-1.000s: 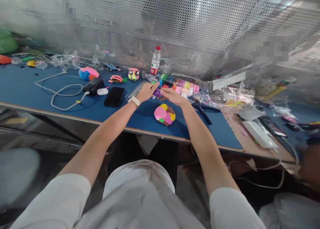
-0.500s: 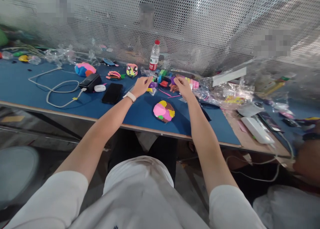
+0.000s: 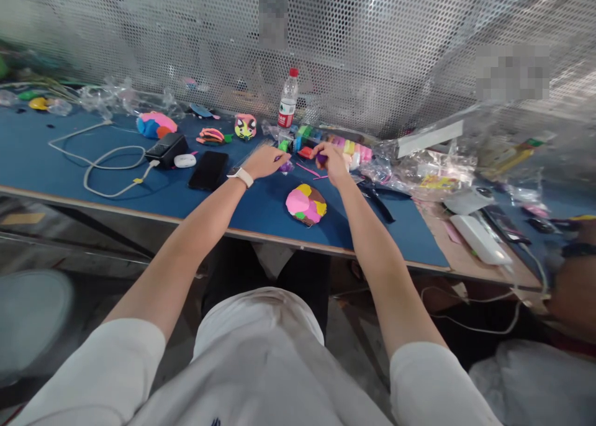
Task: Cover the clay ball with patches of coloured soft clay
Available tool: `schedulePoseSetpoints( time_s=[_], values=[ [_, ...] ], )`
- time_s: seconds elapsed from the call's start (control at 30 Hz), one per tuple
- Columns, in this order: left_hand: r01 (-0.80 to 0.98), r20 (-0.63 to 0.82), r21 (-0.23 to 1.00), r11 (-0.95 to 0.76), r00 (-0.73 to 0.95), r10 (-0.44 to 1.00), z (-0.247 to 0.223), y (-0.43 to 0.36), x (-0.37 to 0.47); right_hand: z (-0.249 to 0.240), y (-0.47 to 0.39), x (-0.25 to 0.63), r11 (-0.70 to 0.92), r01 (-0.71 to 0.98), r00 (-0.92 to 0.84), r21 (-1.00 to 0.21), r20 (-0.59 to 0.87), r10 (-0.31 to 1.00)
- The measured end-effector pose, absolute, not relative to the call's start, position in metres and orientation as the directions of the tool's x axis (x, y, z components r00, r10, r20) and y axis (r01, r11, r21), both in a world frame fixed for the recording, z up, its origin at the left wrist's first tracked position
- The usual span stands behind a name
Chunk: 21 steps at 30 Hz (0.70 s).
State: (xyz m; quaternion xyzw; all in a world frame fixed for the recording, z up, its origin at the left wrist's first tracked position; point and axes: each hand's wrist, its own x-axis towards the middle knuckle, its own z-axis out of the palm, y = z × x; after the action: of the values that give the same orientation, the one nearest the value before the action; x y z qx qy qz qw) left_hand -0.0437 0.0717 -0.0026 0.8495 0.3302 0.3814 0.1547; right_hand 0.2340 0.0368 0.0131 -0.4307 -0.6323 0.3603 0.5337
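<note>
Since the backdrop is one big perforated metal panel (image 3: pixel 209 28), it all feels kinda workshop-y. Blue worktop (image 3: pixel 251 212), bare tan board (image 3: pixel 431 233) toward the right, pretty cluttered: red-capped bottle (image 3: pixel 287 100) upright near the panel, black phone (image 3: pixel 208 170) lying flat on the left, crinkly clear packaging (image 3: pixel 447 168) over on the right.

Of the two hands, the right hand (image 3: pixel 329 161) has a purple lump (image 3: pixel 321 158) pinched in its fingers, just beside a red block (image 3: pixel 305 152); it's smooth, deep purple, mostly covered by the fingers. The left hand (image 3: pixel 265 161) is at a shiny purple piece (image 3: pixel 285 166) in clear wrap; can't tell if it's gripping it.

Nearer the edge, between the forearms, sits a roundish patchwork lump (image 3: pixel 306 204): mostly pink, with yellow, brown and green patches.
</note>
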Motion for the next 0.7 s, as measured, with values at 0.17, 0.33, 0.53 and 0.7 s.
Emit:
schedulePoseSetpoints(
  time_s=[0.17,0.33,0.53,0.7],
  values=[
    [0.550,0.505,0.425,-0.719,0.515,0.693,-0.001,0.071,-0.047,0.013,0.034,0.233,0.339,0.167,-0.055,-0.926,0.335,0.941],
    [0.599,0.464,0.369,-0.711,0.544,0.699,0.001,0.067,-0.046,0.012,0.039,0.231,0.333,0.165,-0.007,-0.928,0.337,0.942],
    [0.555,0.427,0.167,-0.815,0.704,0.568,0.006,0.060,-0.041,0.014,0.031,0.226,0.373,0.217,-0.009,-0.902,0.380,0.925],
    [0.542,0.425,-0.052,-0.839,0.772,0.473,0.011,0.021,-0.017,0.022,0.015,0.220,0.293,0.396,-0.087,-0.870,0.283,0.955]
  ],
)
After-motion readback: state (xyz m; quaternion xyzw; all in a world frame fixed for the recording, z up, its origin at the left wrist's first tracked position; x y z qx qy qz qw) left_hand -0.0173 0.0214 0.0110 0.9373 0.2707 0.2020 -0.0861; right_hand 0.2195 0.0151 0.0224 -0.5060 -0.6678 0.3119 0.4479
